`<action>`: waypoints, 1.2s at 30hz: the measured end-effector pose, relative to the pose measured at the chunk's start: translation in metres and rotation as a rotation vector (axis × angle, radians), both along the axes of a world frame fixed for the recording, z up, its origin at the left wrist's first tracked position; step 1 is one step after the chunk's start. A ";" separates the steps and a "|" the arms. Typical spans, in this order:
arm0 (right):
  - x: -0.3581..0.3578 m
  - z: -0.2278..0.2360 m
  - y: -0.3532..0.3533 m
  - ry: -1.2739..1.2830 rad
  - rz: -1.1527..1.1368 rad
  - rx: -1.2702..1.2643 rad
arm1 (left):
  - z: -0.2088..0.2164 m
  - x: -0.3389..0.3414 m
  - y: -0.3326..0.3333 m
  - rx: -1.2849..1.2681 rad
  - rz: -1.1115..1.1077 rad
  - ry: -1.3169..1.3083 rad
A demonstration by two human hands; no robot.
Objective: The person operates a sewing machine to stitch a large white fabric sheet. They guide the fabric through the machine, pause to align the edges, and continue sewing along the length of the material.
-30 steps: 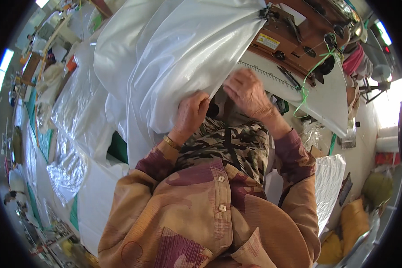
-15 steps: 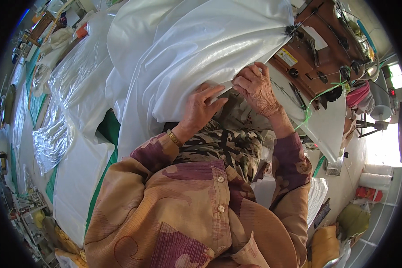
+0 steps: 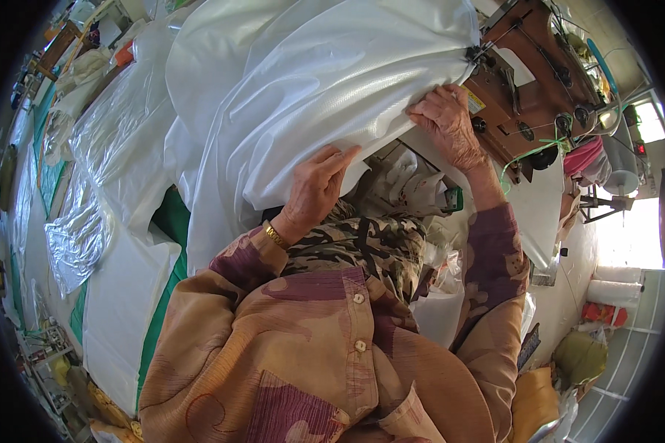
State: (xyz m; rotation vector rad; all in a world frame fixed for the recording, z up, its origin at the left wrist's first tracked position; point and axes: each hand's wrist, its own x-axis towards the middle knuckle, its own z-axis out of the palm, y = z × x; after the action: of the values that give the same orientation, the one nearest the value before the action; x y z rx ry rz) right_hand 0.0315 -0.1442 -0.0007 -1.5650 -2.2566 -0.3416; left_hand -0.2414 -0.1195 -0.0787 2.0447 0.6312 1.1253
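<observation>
White sheeting [image 3: 310, 81] (one) — two hands, left hand [image 3: 314, 193], right hand [image 3: 447, 122], pressing it.

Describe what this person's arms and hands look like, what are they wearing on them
Both arms wear long loose sleeves in a tan fabric with big maroon blotches. The left sleeve ends at the wrist, where a gold-coloured bracelet sits. The right sleeve looks mostly maroon along the forearm. The left hand and right hand are bare: no gloves, and no rings that I can make out.
</observation>
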 end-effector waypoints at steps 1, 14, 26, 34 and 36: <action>0.006 0.000 0.002 -0.009 0.001 0.026 | 0.000 -0.001 0.000 0.009 -0.017 0.025; 0.045 -0.010 0.009 -0.080 -0.311 0.436 | 0.013 0.030 -0.003 0.106 -0.304 0.159; 0.030 -0.033 -0.003 0.101 -0.414 0.500 | 0.037 0.091 0.027 0.398 -0.274 0.198; 0.034 -0.034 -0.002 0.132 -0.420 0.520 | 0.060 0.162 0.059 0.491 -0.246 0.254; 0.036 -0.035 -0.002 0.135 -0.429 0.535 | 0.070 0.178 0.064 0.486 -0.233 0.245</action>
State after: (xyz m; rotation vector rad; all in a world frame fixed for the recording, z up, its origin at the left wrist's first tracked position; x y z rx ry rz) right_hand 0.0672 -0.1458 -0.0355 -1.6847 -1.5352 -0.8459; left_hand -0.0629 -0.0560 -0.0085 2.6190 0.2305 0.9626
